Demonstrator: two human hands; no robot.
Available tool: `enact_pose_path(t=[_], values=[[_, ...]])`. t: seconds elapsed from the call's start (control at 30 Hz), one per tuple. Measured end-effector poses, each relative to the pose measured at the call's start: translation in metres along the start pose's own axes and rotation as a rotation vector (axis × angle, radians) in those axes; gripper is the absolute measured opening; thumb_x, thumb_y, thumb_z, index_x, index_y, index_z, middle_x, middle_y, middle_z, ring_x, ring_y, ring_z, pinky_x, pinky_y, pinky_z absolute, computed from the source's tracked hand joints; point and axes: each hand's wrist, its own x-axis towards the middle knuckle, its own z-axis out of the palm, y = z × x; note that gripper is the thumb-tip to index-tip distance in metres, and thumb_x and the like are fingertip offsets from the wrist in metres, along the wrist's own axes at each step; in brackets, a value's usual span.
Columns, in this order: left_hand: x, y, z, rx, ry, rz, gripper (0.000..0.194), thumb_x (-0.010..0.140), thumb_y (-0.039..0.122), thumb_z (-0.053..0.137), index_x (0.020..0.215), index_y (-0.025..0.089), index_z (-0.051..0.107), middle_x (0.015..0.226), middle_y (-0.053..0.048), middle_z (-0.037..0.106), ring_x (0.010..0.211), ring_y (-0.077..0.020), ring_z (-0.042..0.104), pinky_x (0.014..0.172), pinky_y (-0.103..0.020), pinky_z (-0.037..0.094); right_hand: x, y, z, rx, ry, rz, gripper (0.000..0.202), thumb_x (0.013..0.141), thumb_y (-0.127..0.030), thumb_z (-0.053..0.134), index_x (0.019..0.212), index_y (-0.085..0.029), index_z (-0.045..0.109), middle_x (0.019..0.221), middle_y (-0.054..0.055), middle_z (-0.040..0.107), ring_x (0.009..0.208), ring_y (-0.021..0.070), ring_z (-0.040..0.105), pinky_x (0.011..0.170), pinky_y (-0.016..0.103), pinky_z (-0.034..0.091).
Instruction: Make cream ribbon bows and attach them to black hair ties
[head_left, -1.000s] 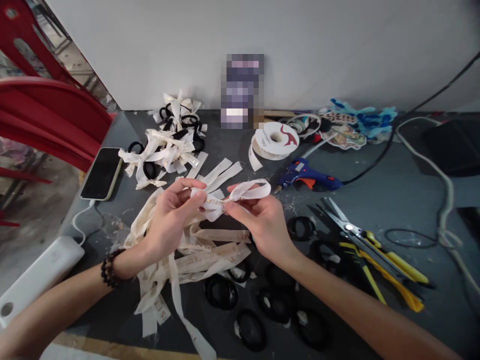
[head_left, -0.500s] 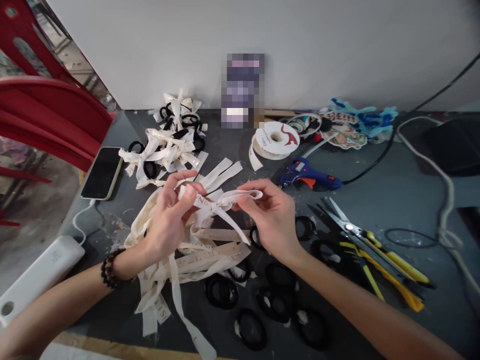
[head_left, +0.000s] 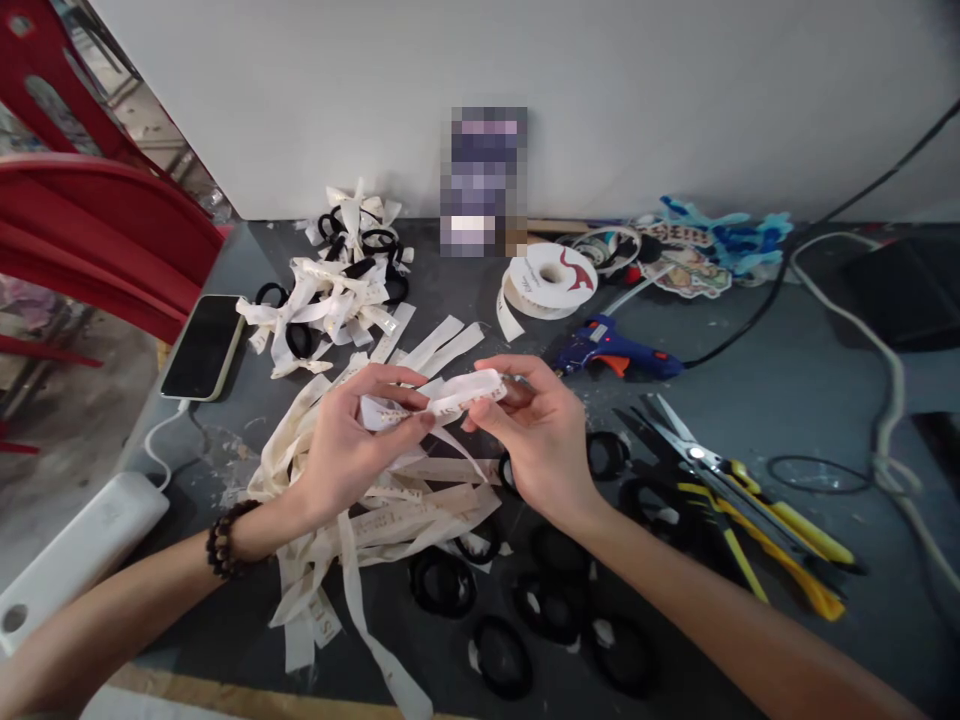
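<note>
Between my two hands is a white ribbon bow [head_left: 466, 396] with gold printed letters, held above the table. My left hand [head_left: 360, 425] pinches it near the middle, thumb in front. The fingers of my right hand [head_left: 536, 430] grip the loop at its right side. One thin tail hangs down below the bow. Under my left hand lies a loose heap of cut cream ribbon strips [head_left: 420, 525]. Several black hair ties [head_left: 442, 583] lie near my right forearm, some with a whitish patch. Part of the bow is hidden by my fingers.
Finished-looking bows on hair ties [head_left: 337, 300] are piled at back left, beside a phone [head_left: 202, 348] cabled to a white power bank [head_left: 86, 550]. A ribbon spool [head_left: 553, 280], a blue glue gun [head_left: 615, 345], scissors [head_left: 720, 470] and cables [head_left: 892, 400] occupy the right. Red chairs [head_left: 90, 240] stand left.
My left hand has shifted right, its thumb and fingers closing toward the bow's middle. The loop in my right hand has turned, so its printed side now shows.
</note>
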Motion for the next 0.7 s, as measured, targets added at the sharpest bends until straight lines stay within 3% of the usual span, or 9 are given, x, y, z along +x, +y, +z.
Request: enact_pose_path(t=[0.13,0.33,0.5,0.7], values=[[0.000,0.000,-0.001,0.034,0.035,0.018,0.031,0.084,0.027,0.086,0.113,0.022,0.077,0.088,-0.005,0.079,0.091,-0.0229,0.077,0.063,-0.024,0.057,-0.003,-0.002,0.001,-0.023,-0.026,0.006,0.053,0.079,-0.045,0.093,0.125,-0.028,0.070,0.078,-0.003,0.077,0.065,0.0188,0.074,0.068,0.037,0.068],[0.000,0.004,0.000,-0.101,0.009,-0.091,0.045,0.079,0.033,0.092,0.119,0.021,0.073,0.084,-0.003,0.078,0.063,-0.0154,0.071,0.050,-0.021,0.051,-0.010,0.000,-0.001,-0.229,-0.023,-0.096,0.066,0.088,-0.042,0.086,0.148,-0.032,0.061,0.093,0.001,0.082,0.068,0.0207,0.071,0.069,0.042,0.067],[0.002,0.004,0.001,-0.308,-0.064,-0.233,0.046,0.079,0.033,0.091,0.119,0.023,0.071,0.082,0.001,0.077,0.055,-0.0127,0.068,0.050,-0.022,0.050,-0.012,0.002,-0.001,-0.443,-0.038,-0.290,0.060,0.092,-0.037,0.083,0.148,-0.034,0.062,0.092,0.001,0.081,0.074,0.0227,0.075,0.070,0.041,0.066],[0.003,0.001,0.000,-0.455,-0.099,-0.374,0.048,0.074,0.028,0.094,0.117,0.023,0.073,0.081,0.002,0.075,0.056,-0.0107,0.067,0.048,-0.020,0.045,-0.013,0.000,0.002,-0.498,-0.039,-0.361,0.051,0.095,-0.029,0.079,0.144,-0.034,0.065,0.084,-0.002,0.079,0.069,0.0192,0.073,0.067,0.036,0.066]])
